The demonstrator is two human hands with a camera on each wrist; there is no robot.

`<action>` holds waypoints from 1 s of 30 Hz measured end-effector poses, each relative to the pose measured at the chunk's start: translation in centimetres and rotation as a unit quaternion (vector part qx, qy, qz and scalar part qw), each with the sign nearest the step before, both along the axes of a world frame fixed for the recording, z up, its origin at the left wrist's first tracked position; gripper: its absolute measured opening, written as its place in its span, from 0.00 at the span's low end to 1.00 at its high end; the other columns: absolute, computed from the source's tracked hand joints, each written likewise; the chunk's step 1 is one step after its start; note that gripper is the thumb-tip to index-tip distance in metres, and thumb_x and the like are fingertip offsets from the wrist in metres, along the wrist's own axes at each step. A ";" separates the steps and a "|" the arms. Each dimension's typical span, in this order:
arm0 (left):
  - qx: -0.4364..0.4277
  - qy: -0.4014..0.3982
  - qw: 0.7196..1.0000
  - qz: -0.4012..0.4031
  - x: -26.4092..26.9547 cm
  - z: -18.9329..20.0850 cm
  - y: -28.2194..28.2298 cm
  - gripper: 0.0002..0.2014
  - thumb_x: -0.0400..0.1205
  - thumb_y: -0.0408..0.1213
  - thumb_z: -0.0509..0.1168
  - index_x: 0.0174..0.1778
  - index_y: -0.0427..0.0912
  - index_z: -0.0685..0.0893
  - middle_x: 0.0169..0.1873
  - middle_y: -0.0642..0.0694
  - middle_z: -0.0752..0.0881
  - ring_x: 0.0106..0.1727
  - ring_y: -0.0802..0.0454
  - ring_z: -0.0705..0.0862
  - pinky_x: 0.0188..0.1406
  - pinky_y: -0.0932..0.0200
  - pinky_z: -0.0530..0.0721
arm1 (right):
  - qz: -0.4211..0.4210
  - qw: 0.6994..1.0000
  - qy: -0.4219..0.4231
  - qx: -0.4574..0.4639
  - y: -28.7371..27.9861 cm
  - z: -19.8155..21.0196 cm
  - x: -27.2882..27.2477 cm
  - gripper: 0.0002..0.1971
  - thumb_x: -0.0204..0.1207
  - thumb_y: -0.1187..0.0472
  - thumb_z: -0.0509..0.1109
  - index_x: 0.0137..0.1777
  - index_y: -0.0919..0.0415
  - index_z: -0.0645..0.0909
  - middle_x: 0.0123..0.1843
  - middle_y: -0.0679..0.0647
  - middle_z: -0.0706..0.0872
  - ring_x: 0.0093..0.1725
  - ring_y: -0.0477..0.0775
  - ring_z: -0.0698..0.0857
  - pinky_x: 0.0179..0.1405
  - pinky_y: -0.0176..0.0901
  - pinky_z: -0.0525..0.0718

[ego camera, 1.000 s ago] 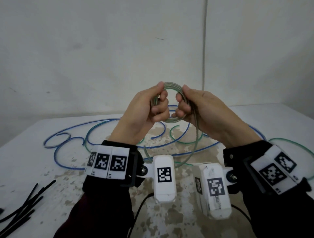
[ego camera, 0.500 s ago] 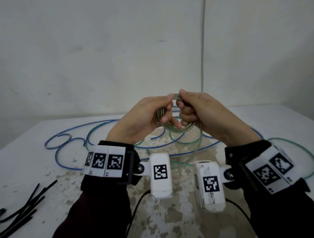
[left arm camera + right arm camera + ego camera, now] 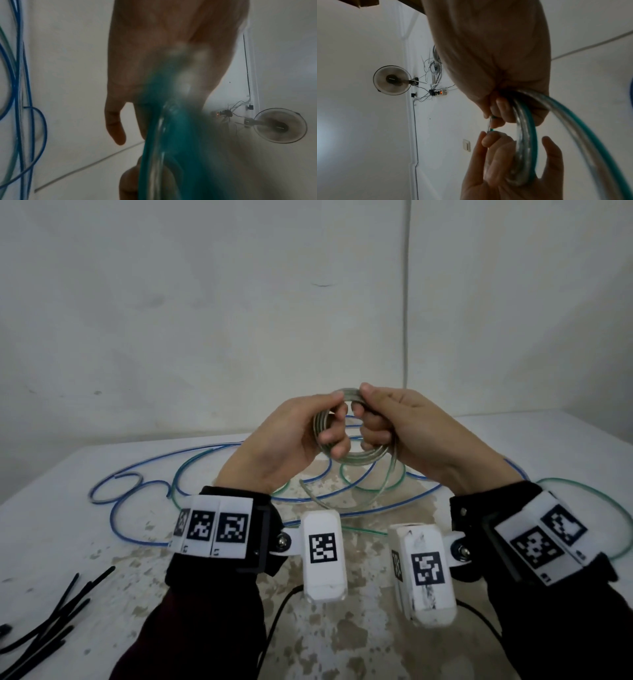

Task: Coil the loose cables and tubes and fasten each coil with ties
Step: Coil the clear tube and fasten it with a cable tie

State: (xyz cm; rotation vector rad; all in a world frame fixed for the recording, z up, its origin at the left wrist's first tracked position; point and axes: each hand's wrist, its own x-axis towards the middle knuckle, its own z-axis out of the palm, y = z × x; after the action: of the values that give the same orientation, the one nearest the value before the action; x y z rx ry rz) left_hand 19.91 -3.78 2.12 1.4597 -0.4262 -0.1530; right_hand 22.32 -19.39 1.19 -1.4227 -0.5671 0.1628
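Note:
A small coil of clear green-striped tube [image 3: 356, 456] is held up above the table by both hands. My left hand [image 3: 301, 436] grips its left side, fingers curled through the loop. My right hand [image 3: 394, 419] grips the right side and pinches the top. A loose tail of the tube [image 3: 383, 491] hangs from the coil down to the table. The right wrist view shows the coil [image 3: 525, 148] between both hands; in the left wrist view the tube [image 3: 159, 142] is a close blur. A blue tube [image 3: 144, 491] and a green tube [image 3: 582, 491] lie loose on the table.
Several black ties [image 3: 44, 621] lie at the table's front left. The white table [image 3: 68, 542] has worn brown patches in the middle. White walls stand close behind. A wall fan [image 3: 392, 79] and a power strip show in the wrist views.
Both hands have sunk a little and turned the coil. My right hand now pinches the top of the coil next to my left fingertips.

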 end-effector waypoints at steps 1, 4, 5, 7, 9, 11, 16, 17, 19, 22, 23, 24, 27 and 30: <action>0.016 0.003 1.000 -0.004 0.0 -0.1 0.2 0.17 0.87 0.38 0.51 0.33 0.38 0.72 0.16 0.51 0.67 0.18 0.52 0.71 0.26 0.63 0.73 | 0.007 1.000 -0.010 -0.026 0.0 0.0 -0.1 0.18 0.87 0.57 0.53 0.37 0.61 0.74 0.22 0.44 0.61 0.20 0.43 0.61 0.28 0.33 0.71; 0.053 -0.005 0.998 -0.014 -0.2 -0.3 0.6 0.17 0.87 0.39 0.52 0.34 0.37 0.72 0.16 0.54 0.67 0.19 0.55 0.66 0.33 0.60 0.68 | 0.013 0.997 -0.026 -0.068 0.3 -0.1 -0.4 0.19 0.87 0.57 0.53 0.36 0.62 0.74 0.21 0.44 0.61 0.20 0.44 0.60 0.28 0.34 0.69; 0.060 -0.016 0.998 -0.014 -0.2 -0.3 0.7 0.17 0.88 0.38 0.50 0.34 0.37 0.72 0.16 0.55 0.68 0.20 0.57 0.64 0.32 0.60 0.63 | 0.007 0.998 -0.021 -0.062 0.4 -0.1 -0.5 0.19 0.87 0.57 0.53 0.36 0.62 0.75 0.21 0.44 0.62 0.20 0.44 0.62 0.28 0.35 0.71; 0.070 -0.040 0.997 -0.007 -0.3 -0.2 0.9 0.17 0.89 0.37 0.49 0.34 0.38 0.70 0.16 0.55 0.70 0.21 0.58 0.58 0.28 0.63 0.57 | -0.008 0.998 -0.019 -0.058 0.4 0.1 -0.6 0.19 0.87 0.56 0.54 0.38 0.64 0.78 0.21 0.47 0.71 0.22 0.45 0.73 0.30 0.35 0.80; 0.082 -0.051 0.995 -0.001 -0.2 -0.1 1.2 0.17 0.88 0.37 0.51 0.33 0.38 0.70 0.19 0.56 0.65 0.22 0.58 0.56 0.22 0.68 0.56 | -0.020 0.995 -0.039 -0.092 0.1 0.2 -0.8 0.20 0.87 0.56 0.55 0.45 0.69 0.83 0.28 0.52 0.83 0.32 0.46 0.85 0.37 0.38 0.88; 0.101 -0.054 0.993 0.002 -0.1 0.0 1.5 0.17 0.88 0.38 0.52 0.32 0.38 0.71 0.20 0.54 0.60 0.22 0.58 0.55 0.20 0.70 0.59 | -0.031 0.990 -0.066 -0.123 -0.2 0.2 -0.8 0.20 0.86 0.55 0.56 0.50 0.71 0.85 0.35 0.55 0.88 0.40 0.49 0.88 0.45 0.44 0.88; 0.085 -0.073 0.993 0.037 -0.2 0.2 1.6 0.17 0.88 0.39 0.53 0.33 0.38 0.71 0.21 0.53 0.57 0.22 0.57 0.55 0.20 0.69 0.57 | -0.075 0.984 -0.114 -0.116 -0.3 0.3 -0.7 0.17 0.85 0.57 0.59 0.49 0.67 0.85 0.39 0.59 0.90 0.40 0.50 0.89 0.43 0.39 0.86; 0.053 -0.083 0.994 0.053 -0.1 0.2 1.3 0.17 0.88 0.39 0.52 0.33 0.39 0.71 0.21 0.53 0.57 0.22 0.57 0.55 0.20 0.69 0.57 | -0.072 0.988 -0.101 -0.095 -0.2 0.3 -0.7 0.17 0.86 0.57 0.57 0.50 0.66 0.85 0.38 0.57 0.89 0.40 0.50 0.88 0.42 0.38 0.85; -0.045 -0.086 0.992 0.082 0.2 0.1 0.6 0.17 0.89 0.39 0.51 0.33 0.39 0.70 0.20 0.54 0.59 0.21 0.59 0.56 0.19 0.70 0.59 | -0.046 0.997 -0.054 -0.039 -0.2 0.2 -0.5 0.18 0.88 0.58 0.53 0.50 0.62 0.84 0.38 0.55 0.90 0.42 0.49 0.88 0.46 0.39 0.86; -0.159 -0.081 0.980 0.088 0.6 0.2 0.1 0.17 0.89 0.39 0.48 0.34 0.40 0.69 0.19 0.57 0.66 0.21 0.60 0.59 0.20 0.69 0.61 | 0.005 0.999 -0.001 0.036 -0.1 0.2 -0.4 0.18 0.88 0.60 0.51 0.50 0.62 0.83 0.39 0.54 0.90 0.45 0.50 0.88 0.52 0.42 0.87; -0.171 -0.083 0.978 0.080 0.7 0.2 0.1 0.17 0.89 0.39 0.47 0.35 0.40 0.69 0.19 0.56 0.67 0.22 0.59 0.60 0.23 0.69 0.63 | 0.016 0.998 0.007 0.064 0.0 0.3 -0.4 0.18 0.88 0.60 0.50 0.50 0.63 0.82 0.38 0.53 0.90 0.44 0.50 0.88 0.52 0.42 0.86; -0.175 -0.084 0.979 0.067 0.7 0.2 0.1 0.17 0.89 0.40 0.47 0.35 0.41 0.69 0.20 0.55 0.66 0.22 0.58 0.63 0.26 0.68 0.66 | 0.025 0.995 0.013 0.096 0.2 0.3 -0.4 0.18 0.88 0.60 0.49 0.48 0.63 0.81 0.35 0.52 0.88 0.42 0.50 0.87 0.50 0.41 0.86; -0.156 -0.081 0.984 0.015 0.3 0.3 0.1 0.16 0.89 0.39 0.45 0.36 0.41 0.68 0.22 0.52 0.67 0.24 0.54 0.70 0.33 0.65 0.75 | 0.043 0.982 0.025 0.183 0.5 0.5 -0.3 0.17 0.88 0.61 0.48 0.45 0.65 0.76 0.27 0.51 0.76 0.33 0.50 0.80 0.42 0.38 0.83; -0.107 -0.049 0.993 -0.014 -0.1 0.3 -0.1 0.15 0.87 0.37 0.45 0.35 0.41 0.68 0.22 0.49 0.69 0.28 0.50 0.76 0.35 0.62 0.78 | 0.012 0.987 0.011 0.160 -0.1 0.6 -0.1 0.17 0.88 0.60 0.48 0.42 0.64 0.74 0.25 0.48 0.67 0.27 0.46 0.71 0.34 0.35 0.78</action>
State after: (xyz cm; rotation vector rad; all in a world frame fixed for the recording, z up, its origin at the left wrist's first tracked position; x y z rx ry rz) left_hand 19.77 -3.92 2.47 1.2533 -0.5283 -0.0556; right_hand 22.22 -19.47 1.81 -1.1017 -0.5658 0.1016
